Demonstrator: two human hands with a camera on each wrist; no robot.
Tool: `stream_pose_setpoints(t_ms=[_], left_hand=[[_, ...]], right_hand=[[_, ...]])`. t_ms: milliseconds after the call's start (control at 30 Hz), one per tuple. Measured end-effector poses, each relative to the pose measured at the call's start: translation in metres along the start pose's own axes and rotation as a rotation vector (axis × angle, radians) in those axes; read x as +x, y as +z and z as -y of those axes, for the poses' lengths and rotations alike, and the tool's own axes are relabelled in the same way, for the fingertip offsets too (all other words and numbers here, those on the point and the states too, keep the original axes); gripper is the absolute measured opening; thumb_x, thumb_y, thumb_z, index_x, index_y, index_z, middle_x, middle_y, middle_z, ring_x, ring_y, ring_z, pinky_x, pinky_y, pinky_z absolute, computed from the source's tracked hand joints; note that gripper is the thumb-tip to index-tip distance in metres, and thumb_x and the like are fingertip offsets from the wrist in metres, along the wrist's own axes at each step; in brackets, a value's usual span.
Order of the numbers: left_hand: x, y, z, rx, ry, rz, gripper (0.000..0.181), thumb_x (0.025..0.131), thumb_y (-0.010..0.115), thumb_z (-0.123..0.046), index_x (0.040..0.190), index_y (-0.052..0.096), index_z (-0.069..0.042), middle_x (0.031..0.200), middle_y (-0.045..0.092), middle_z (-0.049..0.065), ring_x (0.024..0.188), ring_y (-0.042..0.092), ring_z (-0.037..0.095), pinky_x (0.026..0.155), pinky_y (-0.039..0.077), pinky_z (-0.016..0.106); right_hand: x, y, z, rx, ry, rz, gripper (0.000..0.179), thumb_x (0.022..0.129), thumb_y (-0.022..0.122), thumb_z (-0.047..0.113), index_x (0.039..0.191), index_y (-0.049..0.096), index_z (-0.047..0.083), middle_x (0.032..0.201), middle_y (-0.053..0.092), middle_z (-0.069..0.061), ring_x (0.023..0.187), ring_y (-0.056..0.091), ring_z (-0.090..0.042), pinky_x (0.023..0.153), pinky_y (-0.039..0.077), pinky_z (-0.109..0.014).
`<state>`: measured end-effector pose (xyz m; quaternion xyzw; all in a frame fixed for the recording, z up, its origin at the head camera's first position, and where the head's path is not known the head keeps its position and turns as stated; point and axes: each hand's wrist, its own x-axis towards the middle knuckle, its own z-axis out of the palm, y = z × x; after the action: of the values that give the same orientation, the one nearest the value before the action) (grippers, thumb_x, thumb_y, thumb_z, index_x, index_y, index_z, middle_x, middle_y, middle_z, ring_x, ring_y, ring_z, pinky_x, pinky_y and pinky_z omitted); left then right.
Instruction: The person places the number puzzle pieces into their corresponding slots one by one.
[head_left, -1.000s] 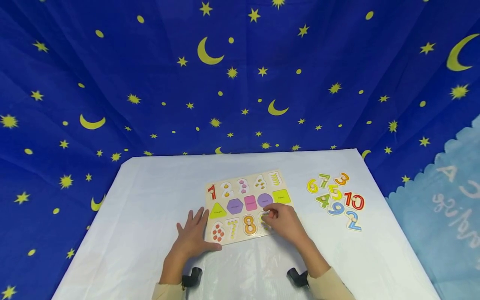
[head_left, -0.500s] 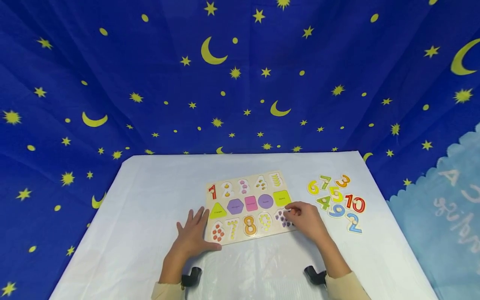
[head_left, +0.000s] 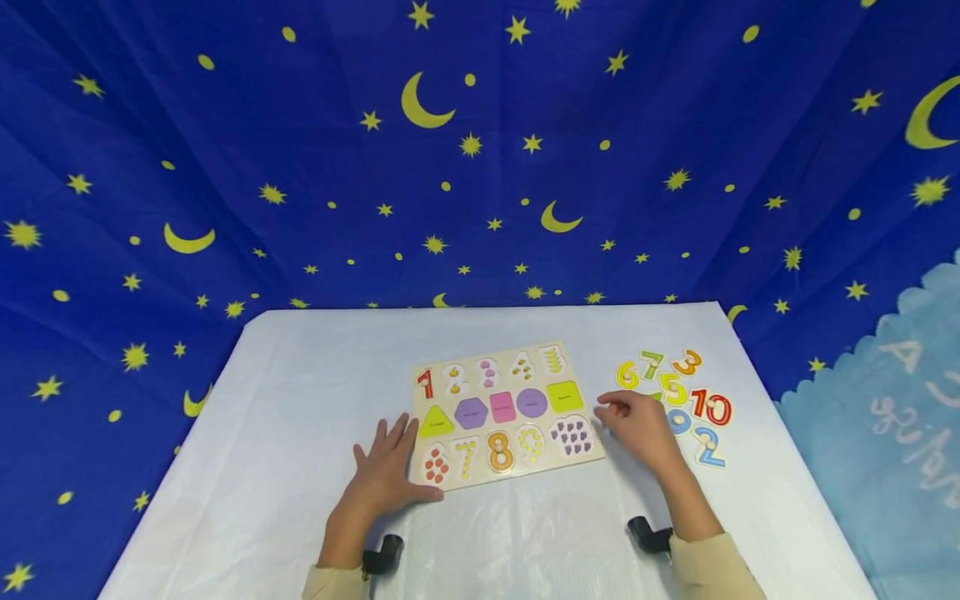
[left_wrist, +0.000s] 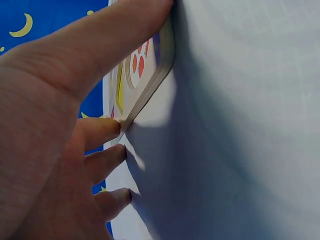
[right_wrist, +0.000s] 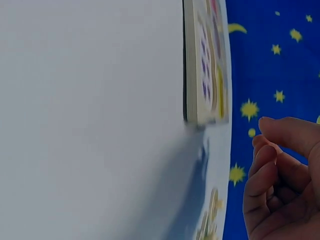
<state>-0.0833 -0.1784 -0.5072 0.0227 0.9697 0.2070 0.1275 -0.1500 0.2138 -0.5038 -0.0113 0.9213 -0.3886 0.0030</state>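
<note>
A person in beige sleeves (head_left: pixel 716 567) has both hands over a white table (head_left: pixel 300 375), and between them lies a pale puzzle board (head_left: pixel 546 458), slightly askew. The left hand (head_left: pixel 382 471) is spread wide at the board's left side, its thumb along the near corner and a fingertip touching the edge. The right hand (head_left: pixel 633 425) is just off the board's right edge, fingers loosely curled, thumb and forefinger only narrowly apart; I see nothing between them.

On the board, a red 1 (head_left: pixel 424 383) sits in the far left slot and an orange 8 (head_left: pixel 500 451) in the middle of the near row. The other number slots show little pictures, purple grapes in the one nearest the right hand. Across the middle runs a row of shapes: triangle, hexagon, rectangle, circle, square.

Beside the board, on the person's right, the loose numbers lie close together: a yellow 6 (head_left: pixel 627 375), green 7 (head_left: pixel 651 364), orange 3 (head_left: pixel 686 362), yellow 5 (head_left: pixel 672 388), red 10 (head_left: pixel 710 407) and blue 2 (head_left: pixel 708 447). The right hand partly hides a blue piece (head_left: pixel 679 421) and nearly all of a green one (head_left: pixel 657 397). Behind the table hangs a deep blue cloth (head_left: pixel 337 125) with yellow moons and stars.
</note>
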Motion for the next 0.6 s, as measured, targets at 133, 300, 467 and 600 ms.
stream_pose_setpoints(t_ms=[133,300,467,600], left_hand=[[-0.001,-0.002,-0.001,-0.001,-0.002,0.001,0.124,0.056,0.083,-0.063,0.152,0.028,-0.008,0.158,0.018,0.013,0.143,0.004,0.042,0.100,0.001,0.074],[-0.001,-0.002,-0.002,-0.005,0.003,-0.002,0.123,0.056,0.084,-0.061,0.152,0.028,-0.008,0.158,0.018,0.013,0.143,0.004,0.042,0.100,0.002,0.074],[0.000,-0.001,0.000,0.000,0.000,-0.004,0.123,0.056,0.084,-0.061,0.152,0.028,-0.008,0.158,0.019,0.013,0.143,0.004,0.041,0.100,0.002,0.074],[0.001,0.002,0.001,-0.005,0.004,-0.007,0.124,0.055,0.084,-0.063,0.152,0.028,-0.008,0.158,0.019,0.013,0.143,0.004,0.041,0.100,0.002,0.074]], right_hand=[[0.010,-0.011,-0.012,-0.034,0.010,-0.019,0.024,0.087,0.071,0.024,0.103,0.072,0.006,0.074,0.059,-0.001,0.063,0.054,-0.017,0.053,0.043,-0.028],[0.021,-0.025,-0.021,-0.066,0.010,-0.064,0.025,0.087,0.071,0.022,0.102,0.072,0.004,0.075,0.061,-0.003,0.063,0.053,-0.018,0.055,0.043,-0.030],[0.034,-0.033,-0.025,-0.095,0.020,-0.110,0.025,0.086,0.070,0.019,0.102,0.071,0.001,0.075,0.062,-0.006,0.064,0.054,-0.019,0.055,0.043,-0.032],[0.043,-0.034,-0.028,-0.121,0.028,-0.124,0.024,0.086,0.069,0.017,0.102,0.071,-0.001,0.076,0.061,-0.006,0.065,0.054,-0.020,0.057,0.043,-0.033]])
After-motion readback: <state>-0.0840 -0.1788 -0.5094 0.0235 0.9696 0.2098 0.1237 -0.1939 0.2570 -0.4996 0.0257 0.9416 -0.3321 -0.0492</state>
